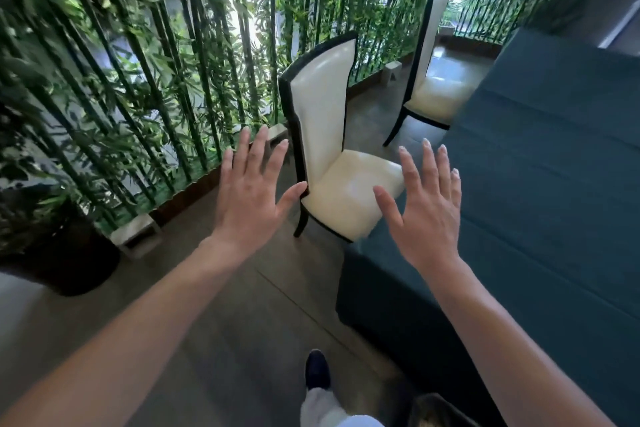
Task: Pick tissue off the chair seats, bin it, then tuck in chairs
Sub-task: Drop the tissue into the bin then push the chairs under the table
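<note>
A white chair with a black frame (325,104) stands ahead of me, its seat (349,194) facing the dark green table (540,156) on the right. I see no tissue on this seat. A second white chair (431,55) stands farther back, its seat partly under the table's edge. My left hand (251,191) is raised with fingers spread, its thumb by the near chair's rear frame. My right hand (427,204) is raised with fingers spread over the seat's front corner. Both hands hold nothing.
A screen of green bamboo stems (156,62) runs along the left and back, behind a low wooden border (194,191). A dark planter (59,253) stands at the left. Grey floor (221,322) lies between the bamboo and the table. My foot (316,369) is below.
</note>
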A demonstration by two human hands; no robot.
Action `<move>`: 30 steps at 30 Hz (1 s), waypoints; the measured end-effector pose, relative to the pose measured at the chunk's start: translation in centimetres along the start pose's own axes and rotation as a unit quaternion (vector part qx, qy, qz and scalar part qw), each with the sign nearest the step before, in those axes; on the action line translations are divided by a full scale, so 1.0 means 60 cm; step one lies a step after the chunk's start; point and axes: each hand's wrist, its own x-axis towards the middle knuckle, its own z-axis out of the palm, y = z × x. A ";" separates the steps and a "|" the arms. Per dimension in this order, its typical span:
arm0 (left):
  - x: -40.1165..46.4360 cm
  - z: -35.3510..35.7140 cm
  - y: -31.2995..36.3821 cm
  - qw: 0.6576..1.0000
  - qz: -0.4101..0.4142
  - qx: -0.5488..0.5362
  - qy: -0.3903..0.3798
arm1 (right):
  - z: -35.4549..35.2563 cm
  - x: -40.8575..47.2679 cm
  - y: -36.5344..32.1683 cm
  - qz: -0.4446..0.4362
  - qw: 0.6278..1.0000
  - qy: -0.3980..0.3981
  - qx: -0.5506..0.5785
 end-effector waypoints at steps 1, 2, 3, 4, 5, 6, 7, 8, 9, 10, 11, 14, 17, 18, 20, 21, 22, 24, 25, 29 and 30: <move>0.022 0.011 -0.014 1.000 0.001 0.003 -0.001 | 0.018 0.023 0.002 0.003 1.000 0.002 0.002; 0.046 0.022 -0.029 1.000 0.003 0.005 0.000 | 0.039 0.048 0.002 0.004 1.000 0.013 0.010; 0.071 0.033 -0.043 1.000 0.004 0.001 0.002 | 0.059 0.075 0.003 0.002 0.999 0.030 0.024; 0.098 0.040 -0.056 1.000 0.003 -0.008 0.006 | 0.079 0.103 0.002 -0.004 0.998 0.051 0.043; 0.126 0.045 -0.070 1.000 0.003 -0.019 0.012 | 0.097 0.131 -0.001 -0.011 0.996 0.071 0.060; 0.153 0.051 -0.084 0.999 0.004 -0.027 0.022 | 0.113 0.158 -0.007 -0.018 0.994 0.085 0.074; 0.179 0.056 -0.097 0.999 0.004 -0.030 0.034 | 0.128 0.185 -0.013 -0.028 0.992 0.091 0.082; 0.206 0.062 -0.111 0.999 0.005 -0.028 0.042 | 0.143 0.213 -0.019 -0.037 0.991 0.093 0.085; 0.234 0.069 -0.125 0.999 0.005 -0.026 0.045 | 0.157 0.242 -0.025 -0.040 0.991 0.091 0.087; 0.260 0.075 -0.139 0.999 0.003 -0.026 0.045 | 0.171 0.270 -0.030 -0.038 0.992 0.087 0.088; 0.285 0.084 -0.153 0.999 0.002 -0.027 0.045 | 0.185 0.295 -0.036 -0.034 0.992 0.083 0.088; 0.352 0.118 -0.199 0.999 0.007 -0.030 0.042 | 0.232 0.364 -0.057 -0.031 0.994 0.070 0.081; 0.423 0.166 -0.257 0.998 0.020 -0.040 0.041 | 0.286 0.427 -0.080 -0.024 0.996 0.054 0.063; 0.448 0.184 -0.278 0.998 0.026 -0.044 0.042 | 0.303 0.446 -0.089 -0.016 0.997 0.053 0.057; 0.492 0.221 -0.316 0.996 0.056 -0.055 0.037 | 0.339 0.482 -0.106 -0.001 0.997 0.057 0.047; 0.513 0.240 -0.334 0.995 0.074 -0.061 0.033 | 0.355 0.502 -0.113 0.005 0.997 0.062 0.037; 0.538 0.260 -0.353 0.993 0.094 -0.069 0.028 | 0.373 0.524 -0.120 0.018 0.997 0.067 0.023; 0.576 0.283 -0.378 0.989 0.124 -0.079 0.028 | 0.392 0.549 -0.131 0.042 0.997 0.069 0.001; 0.605 0.295 -0.394 0.985 0.141 -0.094 0.026 | 0.403 0.564 -0.140 0.063 0.995 0.071 -0.010; 0.732 0.324 -0.429 0.967 0.227 -0.106 0.035 | 0.435 0.626 -0.168 0.116 0.987 0.101 -0.043; 0.761 0.331 -0.431 0.963 0.242 -0.114 0.037 | 0.440 0.639 -0.170 0.131 0.984 0.108 -0.047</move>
